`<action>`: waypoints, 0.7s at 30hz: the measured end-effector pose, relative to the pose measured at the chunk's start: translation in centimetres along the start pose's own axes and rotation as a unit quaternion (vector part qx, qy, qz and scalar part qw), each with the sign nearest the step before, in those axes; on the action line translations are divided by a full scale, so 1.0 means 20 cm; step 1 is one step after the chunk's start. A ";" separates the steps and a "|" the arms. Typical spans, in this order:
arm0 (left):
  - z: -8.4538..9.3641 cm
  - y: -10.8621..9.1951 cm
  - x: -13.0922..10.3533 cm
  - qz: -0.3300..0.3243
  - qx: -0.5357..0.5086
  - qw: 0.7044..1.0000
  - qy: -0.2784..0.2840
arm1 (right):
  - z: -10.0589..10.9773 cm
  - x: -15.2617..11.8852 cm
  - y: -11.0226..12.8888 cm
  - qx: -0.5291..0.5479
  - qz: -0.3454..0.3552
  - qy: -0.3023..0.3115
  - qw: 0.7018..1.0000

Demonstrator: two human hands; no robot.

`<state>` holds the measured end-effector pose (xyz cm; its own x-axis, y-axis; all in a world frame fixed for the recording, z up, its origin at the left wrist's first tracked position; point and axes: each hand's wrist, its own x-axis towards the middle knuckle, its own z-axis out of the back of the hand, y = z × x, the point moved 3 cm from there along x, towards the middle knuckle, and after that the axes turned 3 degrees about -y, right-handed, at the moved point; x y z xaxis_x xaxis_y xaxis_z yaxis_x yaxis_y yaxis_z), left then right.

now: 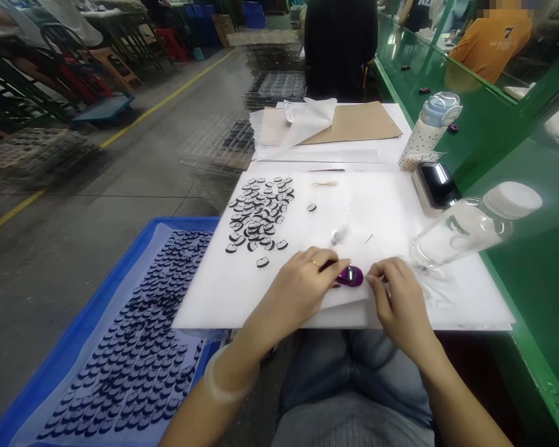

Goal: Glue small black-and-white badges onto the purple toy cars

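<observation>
My left hand (302, 282) grips a small shiny purple piece (351, 275) against the white board (223, 292) on my lap. My right hand (395, 295) sits just right of it, fingertips pinched at the piece's right edge; what it pinches is too small to tell. A heap of small black-and-white flat parts (259, 214) lies on the board's far left, with a few strays near it. A small white cap-like item (340, 234) and a thin pin (369, 238) lie just beyond my hands.
A blue tray (74, 347) full of rows of dark parts sits at my left. A clear bottle (470, 226) lies at the right; a speckled bottle (431, 127) and a dark device (435, 183) stand behind it. Brown card (358, 121) and white sheets lie farther back. A person in orange works beyond the green bench (535, 279).
</observation>
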<state>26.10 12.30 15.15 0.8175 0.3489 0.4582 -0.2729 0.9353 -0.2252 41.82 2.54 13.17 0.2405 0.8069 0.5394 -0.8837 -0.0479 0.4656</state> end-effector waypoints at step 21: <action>-0.08 -0.15 -0.24 0.123 -0.058 0.970 -0.200 | 0.02 0.26 0.20 0.564 -0.095 -0.012 0.820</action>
<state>23.81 7.76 12.36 0.4657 0.5783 0.6699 -0.3570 0.8154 -0.4557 39.72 6.34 18.06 0.3511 0.8517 0.3890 0.1008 -0.4474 0.8887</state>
